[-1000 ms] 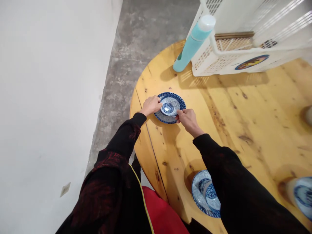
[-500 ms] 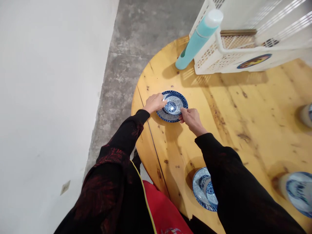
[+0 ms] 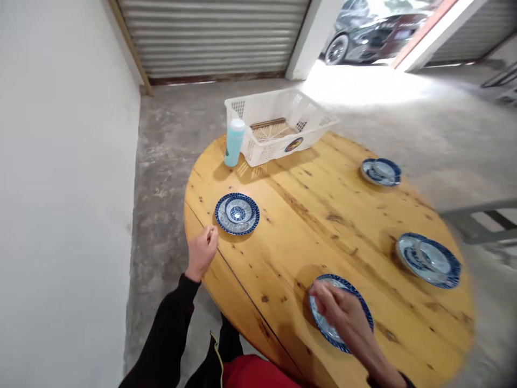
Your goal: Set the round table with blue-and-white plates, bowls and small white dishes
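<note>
My left hand, curled into a loose fist with nothing in it, hovers by the table's left edge. Just beyond it lies a blue-and-white plate with a small patterned bowl on top. My right hand is also closed, empty, above a second blue-and-white plate near the front of the table. It hides much of that plate and whatever lies on it.
The oval wooden table bears two more place settings, a far plate and a right-hand plate. At the back stand a turquoise bottle-like container and a white plastic basket holding wooden sticks. A white wall rises at left.
Both hands have let go of the bowl, which now rests on the left plate. My left hand drew back; my right hand moved toward the front plate. The view has tilted up.
</note>
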The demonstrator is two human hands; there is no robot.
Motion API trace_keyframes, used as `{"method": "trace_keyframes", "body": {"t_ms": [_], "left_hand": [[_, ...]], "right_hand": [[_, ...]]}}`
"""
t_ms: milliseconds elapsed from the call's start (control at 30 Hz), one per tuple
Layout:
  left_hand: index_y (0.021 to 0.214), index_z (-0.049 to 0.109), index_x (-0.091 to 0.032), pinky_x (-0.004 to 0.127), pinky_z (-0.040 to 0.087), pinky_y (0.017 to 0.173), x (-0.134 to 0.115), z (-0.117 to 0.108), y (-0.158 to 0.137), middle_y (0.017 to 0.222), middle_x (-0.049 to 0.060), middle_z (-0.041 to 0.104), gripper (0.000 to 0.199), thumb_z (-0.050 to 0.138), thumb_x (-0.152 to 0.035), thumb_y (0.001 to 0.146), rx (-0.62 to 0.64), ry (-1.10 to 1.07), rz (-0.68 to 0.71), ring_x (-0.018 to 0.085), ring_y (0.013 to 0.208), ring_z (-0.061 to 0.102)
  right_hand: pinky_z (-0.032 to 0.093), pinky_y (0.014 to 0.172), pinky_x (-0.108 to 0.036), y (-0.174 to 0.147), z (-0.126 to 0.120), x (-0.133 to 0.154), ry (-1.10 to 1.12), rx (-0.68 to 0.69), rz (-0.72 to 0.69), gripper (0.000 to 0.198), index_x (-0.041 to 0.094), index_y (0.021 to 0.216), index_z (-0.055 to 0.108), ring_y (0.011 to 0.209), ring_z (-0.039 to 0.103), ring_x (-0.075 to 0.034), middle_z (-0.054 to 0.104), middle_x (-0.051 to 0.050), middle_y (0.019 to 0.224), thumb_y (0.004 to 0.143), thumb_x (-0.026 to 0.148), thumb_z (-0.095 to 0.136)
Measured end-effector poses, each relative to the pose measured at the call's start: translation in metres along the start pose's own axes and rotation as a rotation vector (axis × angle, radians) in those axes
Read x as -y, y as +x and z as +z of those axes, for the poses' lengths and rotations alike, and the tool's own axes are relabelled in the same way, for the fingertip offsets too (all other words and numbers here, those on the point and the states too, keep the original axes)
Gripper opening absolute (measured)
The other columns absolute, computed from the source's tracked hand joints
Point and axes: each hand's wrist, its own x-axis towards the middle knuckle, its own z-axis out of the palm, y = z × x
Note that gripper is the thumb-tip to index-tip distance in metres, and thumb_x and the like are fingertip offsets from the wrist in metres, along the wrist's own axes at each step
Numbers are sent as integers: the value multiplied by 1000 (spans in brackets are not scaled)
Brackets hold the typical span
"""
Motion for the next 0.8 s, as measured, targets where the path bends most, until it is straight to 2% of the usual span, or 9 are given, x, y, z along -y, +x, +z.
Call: {"method": "trace_keyframes", "body": {"t_ms": [133,167,233,300,367,433,533,667,800], "left_hand": [[91,70,-24,25,49,68,10,18,-66,67,0,71,35,41,-43,96,41,-6,-61,17,65,69],[91,71,-25,25,49,66,10,24,-85,66,-1,71,35,41,-43,95,53,-4,-70,17,63,69],[90,71,-27,26,49,62,6,37,-123,63,-1,69,35,41,-44,95,102,-15,-70,18,59,68],[92,71,-27,26,50,60,-1,53,-158,62,-1,69,36,39,-44,96,152,-36,-52,19,58,69],[96,72,-27,26,51,61,-11,71,-189,65,0,72,37,39,-43,97,204,-42,-11,19,61,71],[99,73,-27,26,53,64,-23,91,-215,71,2,74,37,39,-41,98,269,-29,49,19,65,73],[99,74,-26,27,55,68,-45,123,-250,76,5,76,38,38,-38,99,377,5,135,20,68,74],[99,73,-26,27,56,70,-82,170,-301,77,5,76,38,37,-38,100,493,64,182,20,70,74],[98,72,-25,24,54,73,-127,222,-359,76,3,75,37,37,-32,102,607,143,236,17,71,73]], "right_hand": [[32,45,-29,-68,34,-57,200,99,235,63,23,67,59,43,39,-14,47,1,50,76,85,52],[32,46,-28,-80,43,-67,251,116,265,61,23,70,59,43,39,-14,48,1,51,79,82,51],[33,47,-27,-98,54,-80,327,183,283,57,23,68,56,43,41,-13,50,2,53,82,78,51],[34,48,-26,-107,53,-85,376,237,249,54,23,65,52,43,43,-12,52,2,54,83,73,53],[35,49,-26,-108,39,-89,401,221,191,49,23,64,52,45,45,-12,53,2,56,81,69,56],[36,51,-26,-106,15,-100,406,130,142,46,23,64,53,46,47,-12,54,2,56,79,66,55],[37,52,-28,-112,-27,-136,410,6,138,45,23,62,53,47,49,-13,55,1,56,78,65,52],[40,53,-30,-148,-80,-216,381,-79,236,43,23,61,57,50,54,-17,60,-2,56,72,64,53],[40,51,-31,-216,-121,-314,450,-193,445,42,23,62,62,51,56,-19,66,-4,60,62,65,57]]}}
